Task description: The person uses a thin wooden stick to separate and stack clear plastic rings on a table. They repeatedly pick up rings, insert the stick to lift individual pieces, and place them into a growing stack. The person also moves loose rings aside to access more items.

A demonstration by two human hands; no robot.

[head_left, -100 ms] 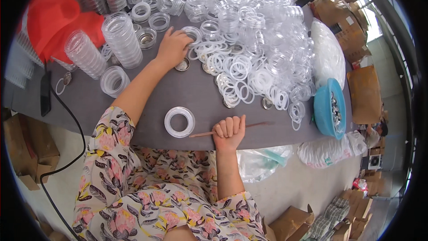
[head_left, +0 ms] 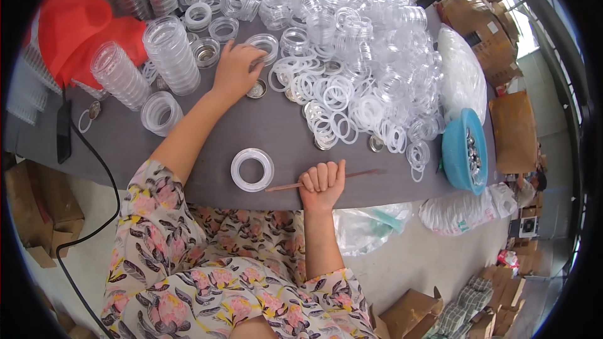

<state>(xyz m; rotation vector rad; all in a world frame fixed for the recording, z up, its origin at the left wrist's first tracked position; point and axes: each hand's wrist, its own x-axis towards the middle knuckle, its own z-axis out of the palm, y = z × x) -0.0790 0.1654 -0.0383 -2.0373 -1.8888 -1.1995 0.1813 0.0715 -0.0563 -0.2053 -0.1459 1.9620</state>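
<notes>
My left hand reaches far across the grey table, fingers curled over a clear round lid beside a small metal disc. Whether it grips the lid I cannot tell. My right hand rests at the near edge, closed around a thin wooden stick that lies flat and points right. A clear round ring-shaped container sits just left of that hand.
A big heap of clear lids and white rings fills the table's far right. Stacks of clear containers stand at the left by red cloth. A blue bowl of metal pieces sits right. A black phone and cable lie left.
</notes>
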